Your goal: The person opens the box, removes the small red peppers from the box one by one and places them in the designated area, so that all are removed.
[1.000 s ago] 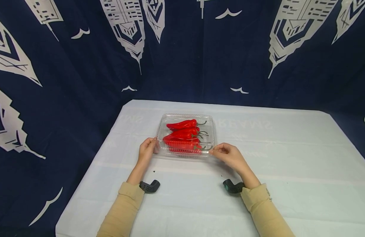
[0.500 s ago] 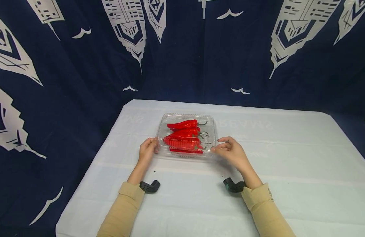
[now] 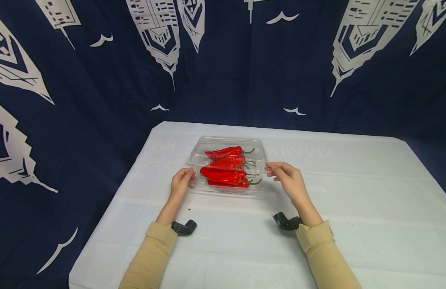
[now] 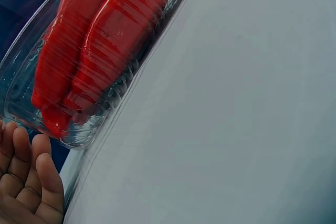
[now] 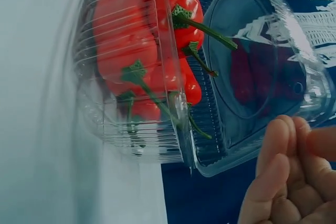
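Peppers (image 3: pixel 223 175), head view: red, lying crosswise in the clear container (image 3: pixel 228 191) on the tabletop (image 3: pixel 353 208), tips left, stems right
Lid (image 3: pixel 197 159), head view: tilted up, right hand (image 3: pixel 291 180) kinda pinching its right side
Left hand (image 3: pixel 181 183), head view: fingers part-bent, gripping the container's left edge
Pepper tips, left wrist: long axis runs diagonal, tips down-left toward that hand
Stems, right wrist: slanting down-right, fingertips bunched close at the lid's edge

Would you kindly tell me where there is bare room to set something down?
The widest bare patch of table lies between the right hand and the table's right edge. Another lies nearer the person, between the sleeves. It is crowded at the box, with peppers inside and the left hand at its side.
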`<state>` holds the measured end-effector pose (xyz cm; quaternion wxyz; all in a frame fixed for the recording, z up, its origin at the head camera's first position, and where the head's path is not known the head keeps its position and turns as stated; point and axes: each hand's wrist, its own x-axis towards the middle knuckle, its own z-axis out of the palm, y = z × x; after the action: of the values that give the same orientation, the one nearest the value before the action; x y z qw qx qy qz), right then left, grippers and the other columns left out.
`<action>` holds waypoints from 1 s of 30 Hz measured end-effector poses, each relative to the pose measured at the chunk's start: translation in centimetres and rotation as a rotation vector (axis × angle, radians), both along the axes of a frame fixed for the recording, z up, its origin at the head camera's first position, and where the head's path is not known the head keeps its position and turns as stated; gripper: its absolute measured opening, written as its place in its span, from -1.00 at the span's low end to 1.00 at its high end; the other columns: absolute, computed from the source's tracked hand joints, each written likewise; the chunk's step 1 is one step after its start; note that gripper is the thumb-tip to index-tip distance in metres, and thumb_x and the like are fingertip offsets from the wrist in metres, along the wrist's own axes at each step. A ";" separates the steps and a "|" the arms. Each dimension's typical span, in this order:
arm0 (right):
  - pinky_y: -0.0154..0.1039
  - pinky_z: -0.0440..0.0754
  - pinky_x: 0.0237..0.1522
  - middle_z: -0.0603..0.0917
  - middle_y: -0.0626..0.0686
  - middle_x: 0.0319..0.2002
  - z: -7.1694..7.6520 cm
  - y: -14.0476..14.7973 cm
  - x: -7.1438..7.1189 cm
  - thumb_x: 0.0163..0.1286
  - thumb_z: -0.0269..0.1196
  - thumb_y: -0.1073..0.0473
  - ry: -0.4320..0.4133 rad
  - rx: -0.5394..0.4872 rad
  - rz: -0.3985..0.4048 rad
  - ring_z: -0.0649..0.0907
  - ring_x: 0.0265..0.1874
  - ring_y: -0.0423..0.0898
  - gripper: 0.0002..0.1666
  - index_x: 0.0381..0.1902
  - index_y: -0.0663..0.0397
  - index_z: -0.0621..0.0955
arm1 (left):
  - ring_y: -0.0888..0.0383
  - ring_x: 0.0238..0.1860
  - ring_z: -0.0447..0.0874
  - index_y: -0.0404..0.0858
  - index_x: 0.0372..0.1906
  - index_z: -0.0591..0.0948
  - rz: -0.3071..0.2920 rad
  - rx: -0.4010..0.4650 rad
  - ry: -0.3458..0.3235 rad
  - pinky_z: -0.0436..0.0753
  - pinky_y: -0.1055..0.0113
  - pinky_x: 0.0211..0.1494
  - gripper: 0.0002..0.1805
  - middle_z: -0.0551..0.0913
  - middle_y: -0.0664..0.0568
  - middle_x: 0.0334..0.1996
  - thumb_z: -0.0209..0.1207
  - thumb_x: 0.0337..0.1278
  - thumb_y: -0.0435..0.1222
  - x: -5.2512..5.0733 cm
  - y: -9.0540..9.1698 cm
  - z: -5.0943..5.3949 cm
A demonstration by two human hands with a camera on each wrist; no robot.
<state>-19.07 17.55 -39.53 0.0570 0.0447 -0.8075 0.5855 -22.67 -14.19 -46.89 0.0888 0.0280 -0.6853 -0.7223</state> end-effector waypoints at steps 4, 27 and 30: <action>-0.32 0.57 -0.24 0.63 0.25 -0.12 0.2 0.0 -0.4 0.42 0.02 0.27 0.040 -0.032 -0.018 0.61 -0.31 -0.25 -0.70 -0.02 0.32 0.58 | 0.27 -0.52 0.50 -0.41 -0.43 0.50 0.004 0.001 -0.005 0.51 0.48 -0.49 -0.78 0.52 0.05 -0.55 0.04 0.29 -0.34 -0.1 0.1 0.0; -0.47 0.52 -0.37 0.66 0.17 -0.30 0.0 -0.1 -5.1 0.29 0.26 0.20 0.222 0.065 -0.098 0.59 -0.45 -0.34 -0.74 -0.13 0.26 0.60 | 0.26 -0.53 0.47 -0.44 -0.40 0.51 0.001 -0.023 -0.017 0.50 0.47 -0.47 -0.74 0.52 0.02 -0.53 0.08 0.31 -0.29 0.0 0.0 -0.1; -0.44 0.48 -0.41 0.66 0.16 -0.29 0.0 -0.2 -5.7 0.30 0.26 0.15 0.204 0.083 -0.117 0.59 -0.47 -0.35 -0.72 -0.12 0.22 0.60 | 0.25 -0.52 0.46 -0.48 -0.37 0.51 0.002 -0.035 -0.018 0.50 0.47 -0.46 -0.72 0.52 0.00 -0.52 0.08 0.31 -0.28 0.0 -0.1 0.0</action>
<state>-24.77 17.34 -39.57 0.1712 0.0592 -0.8222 0.5396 -22.65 -14.25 -46.86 0.0840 0.0335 -0.6987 -0.7097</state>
